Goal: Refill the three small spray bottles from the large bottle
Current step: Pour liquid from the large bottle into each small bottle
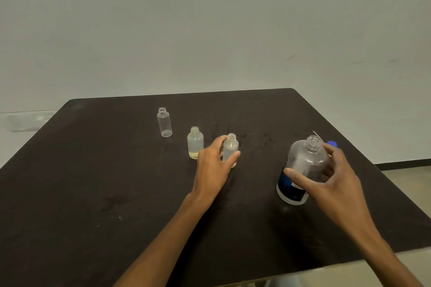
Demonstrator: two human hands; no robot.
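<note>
Three small uncapped bottles stand on the dark table [116, 170]. The clear far one [164, 122] is at the back left. The middle one [195, 142] holds a little yellowish liquid. My left hand [213, 165] grips the nearest small bottle [231, 147] between thumb and fingers. To the right stands the large frosted bottle [303, 170] with a blue label, open at the neck. My right hand [335, 184] is wrapped round its shoulder, thumb in front and fingers behind.
A blue cap [332, 144] lies just behind the large bottle, partly hidden by my right fingers. A thin clear tube [317, 135] sticks up by the large bottle's neck. The table's right edge runs close past my right hand. A pale wall stands behind.
</note>
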